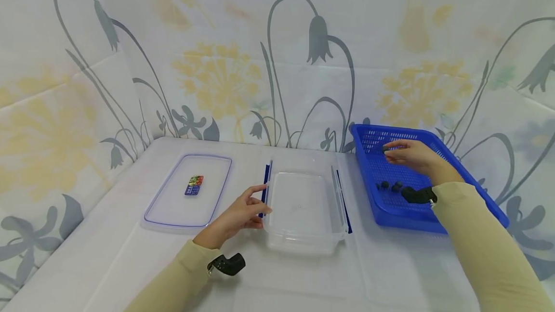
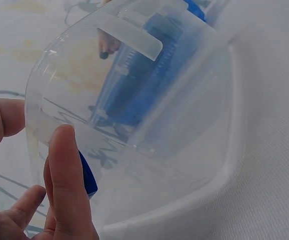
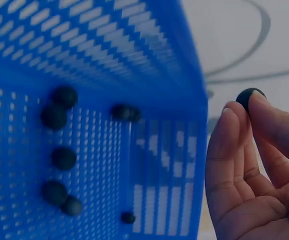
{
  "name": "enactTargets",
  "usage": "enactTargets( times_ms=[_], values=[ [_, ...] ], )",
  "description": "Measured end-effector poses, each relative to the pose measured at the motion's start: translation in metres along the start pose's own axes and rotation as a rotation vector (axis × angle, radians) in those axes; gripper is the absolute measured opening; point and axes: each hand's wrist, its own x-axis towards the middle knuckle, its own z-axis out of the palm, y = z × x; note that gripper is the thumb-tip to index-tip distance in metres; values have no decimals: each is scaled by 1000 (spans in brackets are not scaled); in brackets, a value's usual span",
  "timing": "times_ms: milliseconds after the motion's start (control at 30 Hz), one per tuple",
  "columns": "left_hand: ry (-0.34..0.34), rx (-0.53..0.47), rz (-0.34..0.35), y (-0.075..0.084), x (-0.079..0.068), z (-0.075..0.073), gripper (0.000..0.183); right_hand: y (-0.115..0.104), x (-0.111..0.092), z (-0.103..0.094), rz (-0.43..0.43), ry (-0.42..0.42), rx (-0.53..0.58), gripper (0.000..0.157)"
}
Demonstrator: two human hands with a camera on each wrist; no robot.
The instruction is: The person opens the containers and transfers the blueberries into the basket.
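Observation:
A clear plastic food container (image 1: 299, 206), its lid off, stands on the table before me with blue clips along its sides. My left hand (image 1: 243, 211) holds its left side, thumb and fingers around the rim in the left wrist view. Between the thumb and fingertips of my right hand (image 1: 409, 155) is a small dark blueberry (image 3: 248, 98), pinched above the blue basket (image 1: 376, 206). Several more dark blueberries (image 3: 63, 158) lie on the basket's perforated floor, spread out in ones and twos.
On the left of the table lies a clear lid (image 1: 173, 208) with a blue edge line and a coloured label (image 1: 194, 185). Behind everything, a flower-printed cloth (image 1: 243, 13) hangs down to the back edge of the white table (image 1: 295, 283).

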Motion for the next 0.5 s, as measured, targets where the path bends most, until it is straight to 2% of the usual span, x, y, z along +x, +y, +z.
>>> enactTargets(
  times_ms=[133,233,367,500],
  values=[
    [-9,4,7,0,-1,0,69,14,-6,-14,52,-3,37,41],
    [-13,3,12,-1,0,-1,69,20,-10,-21,97,-9,27,43],
    [-34,10,15,-3,2,-4,69,25,-13,-25,138,-6,-2,53],
    [-59,65,4,1,0,-19,66,23,-15,-23,114,19,-38,65]
  ],
)
